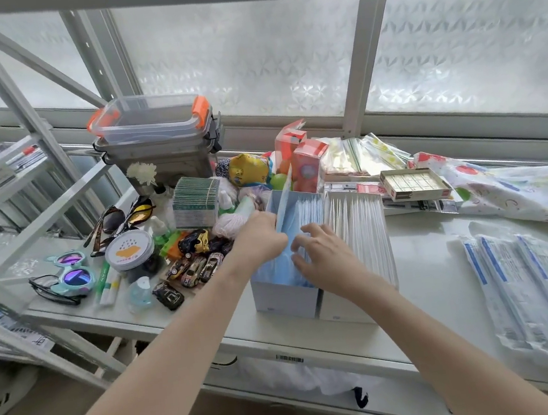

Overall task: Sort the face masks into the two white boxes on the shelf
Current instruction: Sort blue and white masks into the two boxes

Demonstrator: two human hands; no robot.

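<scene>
Head view of a white shelf (427, 257) with two white boxes side by side at its centre. The left box (285, 295) holds blue face masks (275, 269) stood on edge; the right box (347, 312), touching it at 3 o'clock, holds white-wrapped masks (356, 218) packed upright. The left hand (257, 238) is curled round one blue mask (284, 206) that stands tilted above the far end of the left box, its upper edge reaching toward 12 o'clock. The right hand (319, 253) rests over the blue stack with fingers spread and bent into it, apparently parting the stack; whether it pinches anything cannot be told.

Risks, as judged from this arrangement:
- The blue stack looks loosely packed — if the right hand lifts before the held mask is seated, neighbouring masks may lean over and close the gap.
- The held mask is thin and flexible; pushed down at a tilt, it could fold or ride over the box wall.
- Toy cars (197, 268) and a pink yarn ball (230, 224) lie just beside the left box at 9 to 10 o'clock — a wide left elbow or wrist could knock them.
- Wrapped packs (533, 282) at 3 o'clock remain outside both boxes, so sorting looks unfinished; one could end up in the wrong box.
</scene>
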